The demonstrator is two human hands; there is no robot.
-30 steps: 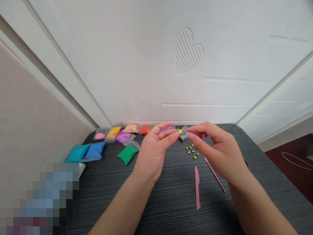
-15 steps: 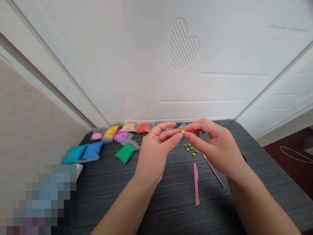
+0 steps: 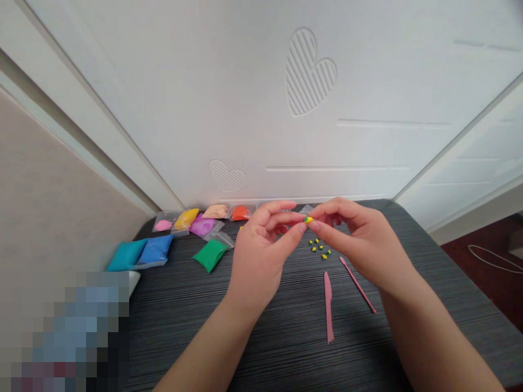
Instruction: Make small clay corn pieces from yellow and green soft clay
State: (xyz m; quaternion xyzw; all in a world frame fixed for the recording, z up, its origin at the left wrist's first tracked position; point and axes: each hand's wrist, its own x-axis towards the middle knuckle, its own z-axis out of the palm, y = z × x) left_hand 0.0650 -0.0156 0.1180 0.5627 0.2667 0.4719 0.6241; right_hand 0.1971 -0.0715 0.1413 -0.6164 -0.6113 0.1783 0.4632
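A small yellow and green clay piece [image 3: 308,219] is pinched between the fingertips of both hands above the dark table. My left hand [image 3: 265,239] grips its green end with thumb and forefinger. My right hand [image 3: 351,234] closes thumb and forefinger on the yellow end. Below them on the table lie several similar little yellow and green clay pieces [image 3: 321,247]. Nearer to me rest a pink plastic knife [image 3: 328,307] and a thin pink modelling tool [image 3: 358,285], both untouched.
Along the back left of the table [image 3: 180,326] lie bags of coloured clay: a green packet [image 3: 210,255], a blue one [image 3: 156,250], a teal one [image 3: 126,256], a yellow one [image 3: 186,219] and others. A white panel with embossed hearts [image 3: 310,71] stands right behind.
Both hands stay pinched on the clay piece, which has turned slightly and shows more of its yellow side. My left fingers have shifted a little. The view has moved slightly.
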